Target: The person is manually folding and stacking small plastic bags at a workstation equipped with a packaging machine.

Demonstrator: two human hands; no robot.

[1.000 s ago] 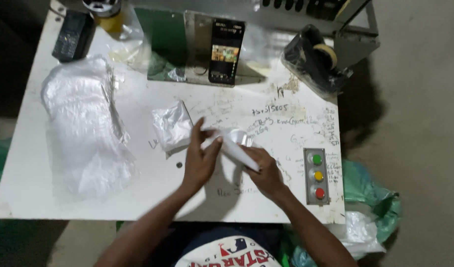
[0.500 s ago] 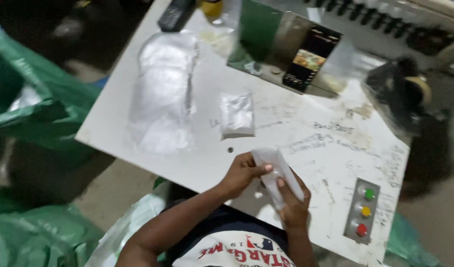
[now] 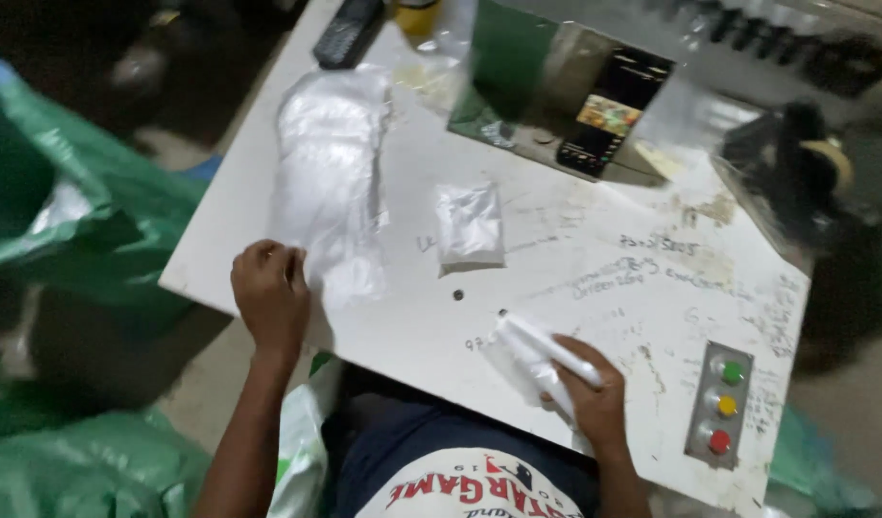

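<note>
My right hand (image 3: 595,393) grips a small white packed plastic bag (image 3: 532,355) at the near edge of the white table (image 3: 556,240). My left hand (image 3: 268,293) rests with curled fingers at the near end of a long pile of clear plastic bags (image 3: 331,177) on the table's left side; whether it grips a bag I cannot tell. A single small clear bag (image 3: 470,223) lies flat between the pile and the table's middle.
A phone (image 3: 616,107) leans on a green-backed stand (image 3: 508,67) at the back. A tape dispenser (image 3: 806,163) sits at the right, a box with three coloured buttons (image 3: 721,403) near the right front corner, a remote (image 3: 343,31) far left. Green sacks (image 3: 67,221) flank the table.
My left hand left the white bag and moved left to the pile of clear bags. My right hand kept the white bag. The view swung left.
</note>
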